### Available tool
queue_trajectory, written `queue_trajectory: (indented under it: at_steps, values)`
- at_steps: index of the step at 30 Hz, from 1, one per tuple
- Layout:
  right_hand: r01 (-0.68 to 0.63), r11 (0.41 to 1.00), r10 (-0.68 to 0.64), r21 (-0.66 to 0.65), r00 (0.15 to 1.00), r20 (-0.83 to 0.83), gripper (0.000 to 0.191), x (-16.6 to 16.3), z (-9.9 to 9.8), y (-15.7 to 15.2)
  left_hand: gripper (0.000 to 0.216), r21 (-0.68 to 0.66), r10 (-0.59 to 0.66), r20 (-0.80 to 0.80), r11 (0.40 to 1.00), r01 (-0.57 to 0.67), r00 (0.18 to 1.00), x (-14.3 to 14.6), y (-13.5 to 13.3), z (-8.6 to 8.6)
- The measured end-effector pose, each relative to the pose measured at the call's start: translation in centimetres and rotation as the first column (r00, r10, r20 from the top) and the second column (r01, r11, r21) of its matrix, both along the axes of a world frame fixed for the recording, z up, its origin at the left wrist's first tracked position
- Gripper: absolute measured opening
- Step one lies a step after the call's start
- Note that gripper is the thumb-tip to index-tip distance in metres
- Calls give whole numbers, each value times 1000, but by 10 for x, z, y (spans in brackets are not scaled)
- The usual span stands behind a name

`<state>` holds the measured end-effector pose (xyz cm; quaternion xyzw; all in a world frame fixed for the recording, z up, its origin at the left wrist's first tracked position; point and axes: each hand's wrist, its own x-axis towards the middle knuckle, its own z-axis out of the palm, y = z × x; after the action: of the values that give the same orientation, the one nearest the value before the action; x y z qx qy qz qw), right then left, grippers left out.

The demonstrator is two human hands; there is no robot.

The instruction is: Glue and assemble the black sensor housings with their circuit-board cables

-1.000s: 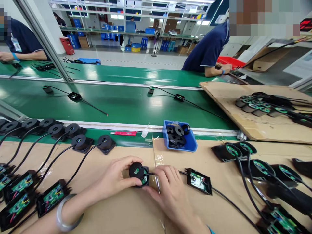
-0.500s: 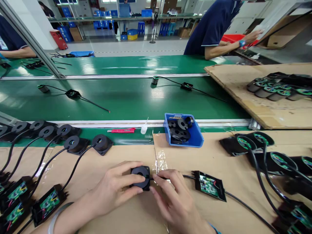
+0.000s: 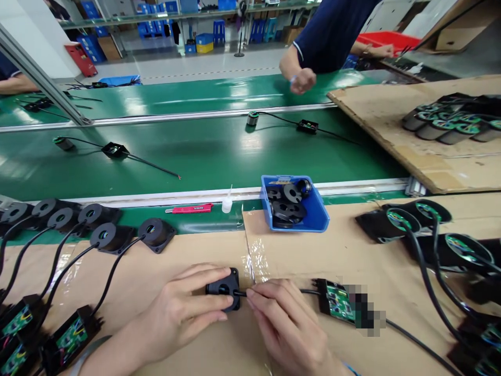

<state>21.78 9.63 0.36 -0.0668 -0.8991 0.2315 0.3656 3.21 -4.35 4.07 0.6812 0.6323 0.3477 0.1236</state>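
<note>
We were seating the cable: our left hand (image 3: 183,308) pinched the black housing (image 3: 224,289) on the desk (image 3: 188,250), while our right hand (image 3: 287,324) beside it pinched the cable (image 3: 309,292). Next called for pressing it home.

Light: bright, even, white; it seems to come from overhead.
Glare: pale streaks lie on the green belt (image 3: 203,151), strongest along the far lane; the tape (image 3: 256,258) on the cardboard (image 3: 203,344) shines too.
Shadows: soft and short under the hands and the blue bin (image 3: 313,209).
Distortion: wide lens, rails bow and edges stretch.
Focus: centre sharp, far shelves softer.
Blur: a pixelated patch covers part of the board (image 3: 336,303).
</note>
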Motion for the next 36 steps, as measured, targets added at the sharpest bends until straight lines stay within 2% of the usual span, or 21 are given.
queue_trajectory:
  at_steps: [4,12,18,30,36]
  values:
    - [21,999,-22,-32,999,-27,24,0,0,-2,18,88,-16,-19,996,17,1000,1,0,-2]
    - [14,998,-17,-62,999,-36,22,1,-2,-4,19,128,1,-117,992,14,993,4,-1,-4]
    - [12,998,-14,-64,999,-29,19,-1,-3,-3,19,200,70,-244,980,-20,967,11,-5,-10]
    - [17,999,-17,-39,1000,-3,24,4,-1,-3,26,153,55,-445,988,15,894,21,-2,-5]
    - [10,999,-9,-40,1000,12,25,6,2,-1,21,167,73,-476,986,9,876,33,-1,-14]
